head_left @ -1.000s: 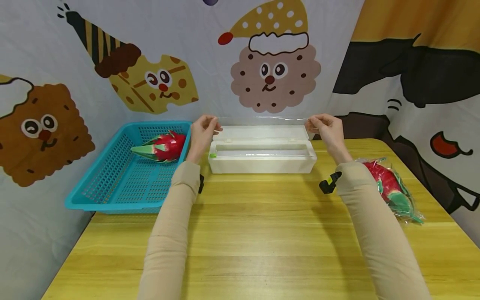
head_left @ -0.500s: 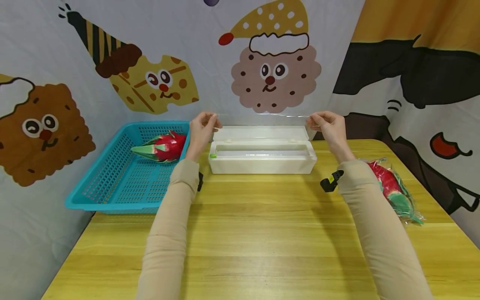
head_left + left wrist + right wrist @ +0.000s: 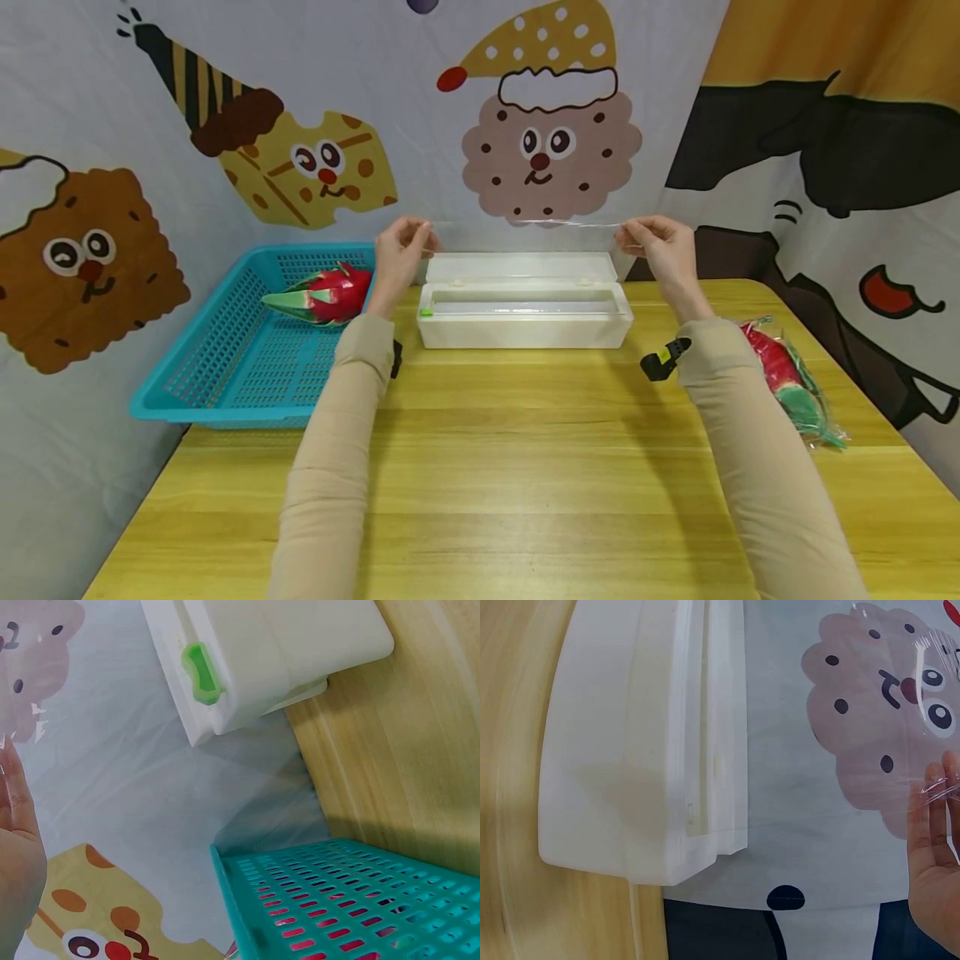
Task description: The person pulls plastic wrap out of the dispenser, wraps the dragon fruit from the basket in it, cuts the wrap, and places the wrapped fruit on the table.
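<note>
My left hand point(image 3: 399, 260) and right hand point(image 3: 664, 255) each pinch one end of a clear sheet of cling film point(image 3: 558, 222), stretched level between them. The film is thin, and mostly its shiny upper edge shows. In the right wrist view, bunched film point(image 3: 939, 792) lies at my fingertips. Below and between the hands sits a white cling film dispenser box point(image 3: 525, 332), its lid point(image 3: 521, 266) tipped back and a film roll point(image 3: 525, 307) inside. A green slide cutter point(image 3: 201, 673) sits at the box's left end.
A blue perforated basket point(image 3: 225, 414) beside my left arm holds a red and green dragon fruit point(image 3: 337, 296). Another dragon fruit point(image 3: 787, 375), wrapped in clear film, lies by my right forearm. A cartoon-printed cloth point(image 3: 435, 183) hangs behind the table point(image 3: 510, 467).
Both hands have risen a little above the box and drifted slightly apart, lifting the cling film's edge higher against the backdrop. The box, basket and dragon fruits stay put.
</note>
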The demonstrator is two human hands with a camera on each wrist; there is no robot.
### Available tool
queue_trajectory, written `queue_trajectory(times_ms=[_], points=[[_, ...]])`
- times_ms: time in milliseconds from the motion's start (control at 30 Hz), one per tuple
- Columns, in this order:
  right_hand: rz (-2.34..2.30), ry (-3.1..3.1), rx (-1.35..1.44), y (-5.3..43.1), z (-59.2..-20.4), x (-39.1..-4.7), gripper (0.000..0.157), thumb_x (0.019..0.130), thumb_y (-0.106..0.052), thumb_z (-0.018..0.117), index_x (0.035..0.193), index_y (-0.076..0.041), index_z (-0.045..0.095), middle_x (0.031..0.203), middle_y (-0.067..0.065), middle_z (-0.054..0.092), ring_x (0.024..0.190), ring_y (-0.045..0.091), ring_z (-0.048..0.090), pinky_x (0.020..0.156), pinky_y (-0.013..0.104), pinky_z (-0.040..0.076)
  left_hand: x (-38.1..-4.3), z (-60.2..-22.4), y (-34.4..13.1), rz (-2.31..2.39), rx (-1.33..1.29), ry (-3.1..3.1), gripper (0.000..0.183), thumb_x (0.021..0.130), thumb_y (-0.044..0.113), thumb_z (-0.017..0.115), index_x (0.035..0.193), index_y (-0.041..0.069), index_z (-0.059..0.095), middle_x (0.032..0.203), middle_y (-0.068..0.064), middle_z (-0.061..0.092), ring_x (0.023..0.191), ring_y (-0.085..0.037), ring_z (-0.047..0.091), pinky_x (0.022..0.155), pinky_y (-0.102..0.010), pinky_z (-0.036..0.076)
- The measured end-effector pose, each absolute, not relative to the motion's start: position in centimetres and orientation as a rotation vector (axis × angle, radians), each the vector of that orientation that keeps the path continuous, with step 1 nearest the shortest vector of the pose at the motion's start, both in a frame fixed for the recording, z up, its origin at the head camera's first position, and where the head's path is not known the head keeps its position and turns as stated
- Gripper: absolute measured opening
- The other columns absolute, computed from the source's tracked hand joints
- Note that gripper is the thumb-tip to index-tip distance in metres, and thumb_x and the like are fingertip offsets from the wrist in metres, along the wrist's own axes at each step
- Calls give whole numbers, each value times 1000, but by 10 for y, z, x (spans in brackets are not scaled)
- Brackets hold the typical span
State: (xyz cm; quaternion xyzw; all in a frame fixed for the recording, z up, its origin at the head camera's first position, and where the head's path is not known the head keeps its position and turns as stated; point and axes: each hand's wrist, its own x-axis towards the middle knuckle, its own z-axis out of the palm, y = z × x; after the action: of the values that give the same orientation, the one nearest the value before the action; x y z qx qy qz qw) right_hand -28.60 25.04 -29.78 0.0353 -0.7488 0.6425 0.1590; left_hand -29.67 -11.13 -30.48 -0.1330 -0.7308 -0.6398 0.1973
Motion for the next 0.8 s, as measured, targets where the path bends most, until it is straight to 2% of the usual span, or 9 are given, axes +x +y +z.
queue_trajectory(times_ms=[67,267,333,467,700,800], points=[[1864,-2112,113,250,-297,-286,28,92,-26,61,103,-1,68,80,-12,70,75,4,65,73,13,54,-302,-308,-112,-1793,-371,-2038,22,95,14,56,103,-6,62,88,-25,66,69,-14,67,66,-19,57],[1900,-2058,125,250,-293,-284,27,89,-27,64,100,-3,69,80,-8,70,75,7,65,73,13,54,-315,-315,-115,-1731,-367,-2039,24,95,24,57,101,2,65,79,-2,68,67,-4,66,68,-21,58],[1879,-2066,126,249,-291,-284,28,89,-28,64,100,-3,69,79,-8,69,75,7,65,73,13,54,-315,-315,-115,-1711,-372,-2042,24,95,25,57,101,3,65,79,2,67,67,-2,66,68,-21,58],[1906,-2030,140,248,-288,-283,31,90,-24,64,103,4,67,77,-8,70,74,7,65,72,14,55,-315,-312,-116,-1702,-386,-2036,25,94,25,58,102,2,65,80,1,67,67,-2,66,70,-22,58],[1938,-1997,153,247,-282,-282,20,88,-24,66,94,-5,71,77,-6,70,74,8,65,72,15,55,-309,-303,-116,-1740,-404,-2032,21,95,19,57,103,2,65,86,-10,69,69,-5,67,71,-21,58],[1950,-1991,157,248,-280,-281,25,88,-23,66,98,-1,69,78,-6,71,74,9,65,72,15,55,-302,-295,-115,-1737,-419,-2031,19,95,16,57,102,0,65,87,-14,69,69,-6,67,70,-22,58]])
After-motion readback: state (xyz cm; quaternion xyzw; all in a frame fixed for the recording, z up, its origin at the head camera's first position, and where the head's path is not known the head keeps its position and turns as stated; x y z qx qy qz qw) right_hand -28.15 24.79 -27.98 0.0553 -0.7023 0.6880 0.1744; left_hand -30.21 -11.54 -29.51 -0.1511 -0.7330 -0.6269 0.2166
